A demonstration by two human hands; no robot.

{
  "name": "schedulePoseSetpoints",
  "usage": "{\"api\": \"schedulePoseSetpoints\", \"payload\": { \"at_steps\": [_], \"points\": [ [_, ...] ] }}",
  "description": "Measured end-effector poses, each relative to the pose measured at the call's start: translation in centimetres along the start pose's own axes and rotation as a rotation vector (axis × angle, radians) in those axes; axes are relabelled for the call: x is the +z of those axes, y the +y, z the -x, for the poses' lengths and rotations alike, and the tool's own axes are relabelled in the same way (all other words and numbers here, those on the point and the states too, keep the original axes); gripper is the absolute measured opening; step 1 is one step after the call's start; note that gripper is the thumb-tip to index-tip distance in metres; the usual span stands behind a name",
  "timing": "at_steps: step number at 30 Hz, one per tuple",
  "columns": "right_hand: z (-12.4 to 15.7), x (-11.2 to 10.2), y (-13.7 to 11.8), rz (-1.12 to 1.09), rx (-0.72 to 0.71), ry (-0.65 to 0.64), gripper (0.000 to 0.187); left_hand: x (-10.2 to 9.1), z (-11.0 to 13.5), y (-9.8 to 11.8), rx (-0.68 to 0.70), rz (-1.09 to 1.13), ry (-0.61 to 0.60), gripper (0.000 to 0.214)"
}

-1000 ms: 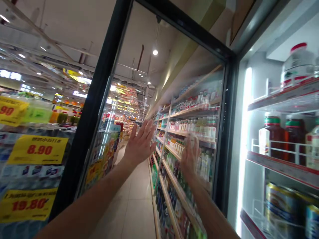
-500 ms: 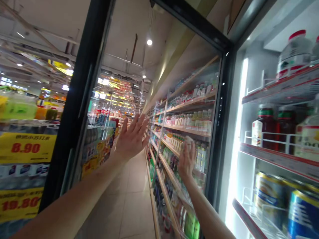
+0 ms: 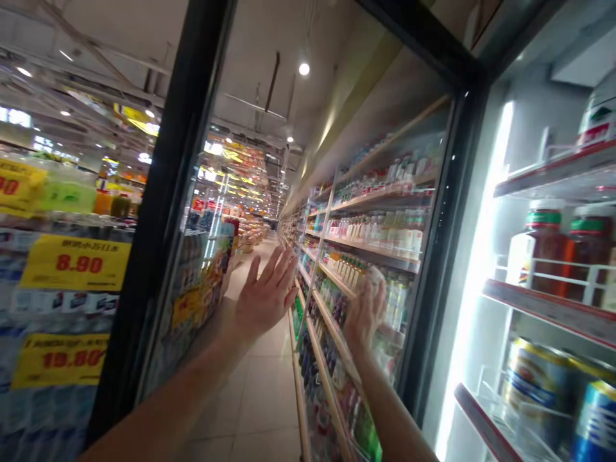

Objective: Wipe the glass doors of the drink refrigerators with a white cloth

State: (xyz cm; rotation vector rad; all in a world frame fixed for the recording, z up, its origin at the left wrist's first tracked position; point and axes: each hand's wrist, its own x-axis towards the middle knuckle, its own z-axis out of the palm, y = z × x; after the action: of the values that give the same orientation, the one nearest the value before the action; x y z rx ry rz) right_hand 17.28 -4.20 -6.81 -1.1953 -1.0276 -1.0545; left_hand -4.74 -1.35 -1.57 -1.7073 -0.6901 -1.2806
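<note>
Bare left hand [image 3: 267,292]: lower across the black-framed clear glass door [image 3: 168,179] than earlier, fingers spread, nothing visibly held; bracing likely lower.
Right hand [image 3: 364,314]: half-curled over whitish crumpled wad [image 3: 373,277].
Wad: before the door, contact unclear.

Head-worn camera, single view. The lens sits on the wearer's side of the black-framed glass door [image 3: 163,205], near enough that the door's upper left corner and lower edge fall outside the field. It faces forward through the door, taking in the aisle floor [image 3: 264,391] low within it and a ceiling lamp [image 3: 304,68] high within it. The wearer's left hand [image 3: 269,292] and right hand [image 3: 366,311] show on the near side of the door. Right of the door, the view cuts obliquely into a lit cooler [image 3: 553,312]; left of it, price signs [image 3: 77,263] enter the field.
</note>
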Motion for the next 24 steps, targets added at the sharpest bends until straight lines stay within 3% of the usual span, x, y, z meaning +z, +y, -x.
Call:
{"api": "schedulePoseSetpoints", "payload": {
  "at_steps": [2, 4, 6, 9, 11, 13, 17, 19, 21, 24],
  "points": [
    [2.2, 0.2, -2.0, -0.024, -0.242, -0.134, 0.046, 0.0, 0.0, -0.1, -0.001, 0.006, 0.009, 0.057],
    [3.5, 0.2, -2.1, -0.021, -0.399, -0.193, 0.046, 0.0, 0.1, -0.2, -0.003, 0.013, 0.009, 0.057],
    [3.5, 0.0, 0.0, 0.017, -0.308, -0.132, 0.047, 0.0, 0.1, -0.3, -0.006, 0.013, 0.009, 0.056],
    [1.9, -0.6, 4.3, 0.068, 0.066, 0.054, 0.05, 0.1, 0.2, -0.3, 0.0, -0.002, 0.005, 0.054],
    [1.2, -0.7, 5.3, 0.055, 0.19, 0.116, 0.053, 0.2, 0.2, -0.3, 0.007, -0.007, 0.006, 0.054],
    [1.5, -0.5, 3.7, 0.012, 0.136, 0.087, 0.053, 0.3, 0.2, -0.3, 0.01, -0.005, 0.01, 0.055],
    [4.2, 0.3, -2.7, -0.058, -0.212, -0.094, 0.054, 0.4, 0.2, -0.4, 0.002, 0.008, 0.015, 0.057],
    [5.0, 0.5, -4.2, -0.055, -0.344, -0.143, 0.056, 0.3, 0.2, -0.4, -0.001, 0.018, 0.011, 0.058],
    [4.9, 0.4, -3.4, -0.033, -0.371, -0.13, 0.053, 0.3, 0.2, -0.4, 0.0, 0.021, 0.004, 0.057],
    [3.7, -0.1, 0.4, 0.022, -0.176, -0.003, 0.049, 0.2, 0.2, -0.4, 0.011, -0.001, -0.001, 0.055]
  ]
}}
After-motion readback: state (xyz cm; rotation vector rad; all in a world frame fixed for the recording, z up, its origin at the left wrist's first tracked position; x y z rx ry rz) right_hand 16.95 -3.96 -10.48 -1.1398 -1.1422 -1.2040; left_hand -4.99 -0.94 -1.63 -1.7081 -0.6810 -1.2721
